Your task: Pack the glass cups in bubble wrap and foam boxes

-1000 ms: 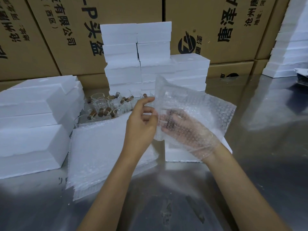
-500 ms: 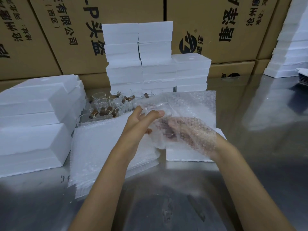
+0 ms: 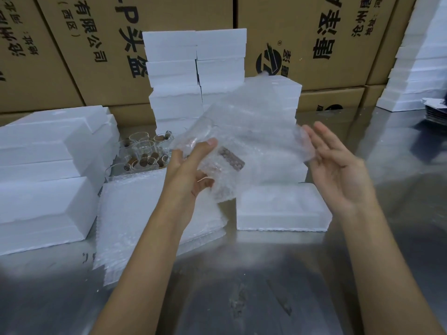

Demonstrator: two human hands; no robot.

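My left hand [image 3: 191,170] grips a bubble wrap bag [image 3: 254,131] from below, thumb on top. A glass cup with a brown part [image 3: 231,158] shows through the wrap by that hand. My right hand [image 3: 338,170] is beside the bag's right edge, palm up, fingers straight, fingertips at the wrap. Under the bag an open foam box [image 3: 283,209] lies on the table. Several bare glass cups [image 3: 145,153] with brown parts stand behind a pile of bubble wrap sheets [image 3: 135,213] on the left.
Closed foam boxes are stacked at the left [image 3: 43,180], in the middle back [image 3: 193,68] and at the far right [image 3: 416,76]. Cardboard cartons [image 3: 314,32] form a wall behind. The steel table [image 3: 242,286] stretches to the front and right.
My right hand has come out of the bubble wrap bag and moved right, now bare and flat. The bag has lifted and tilted, held by my left hand alone.
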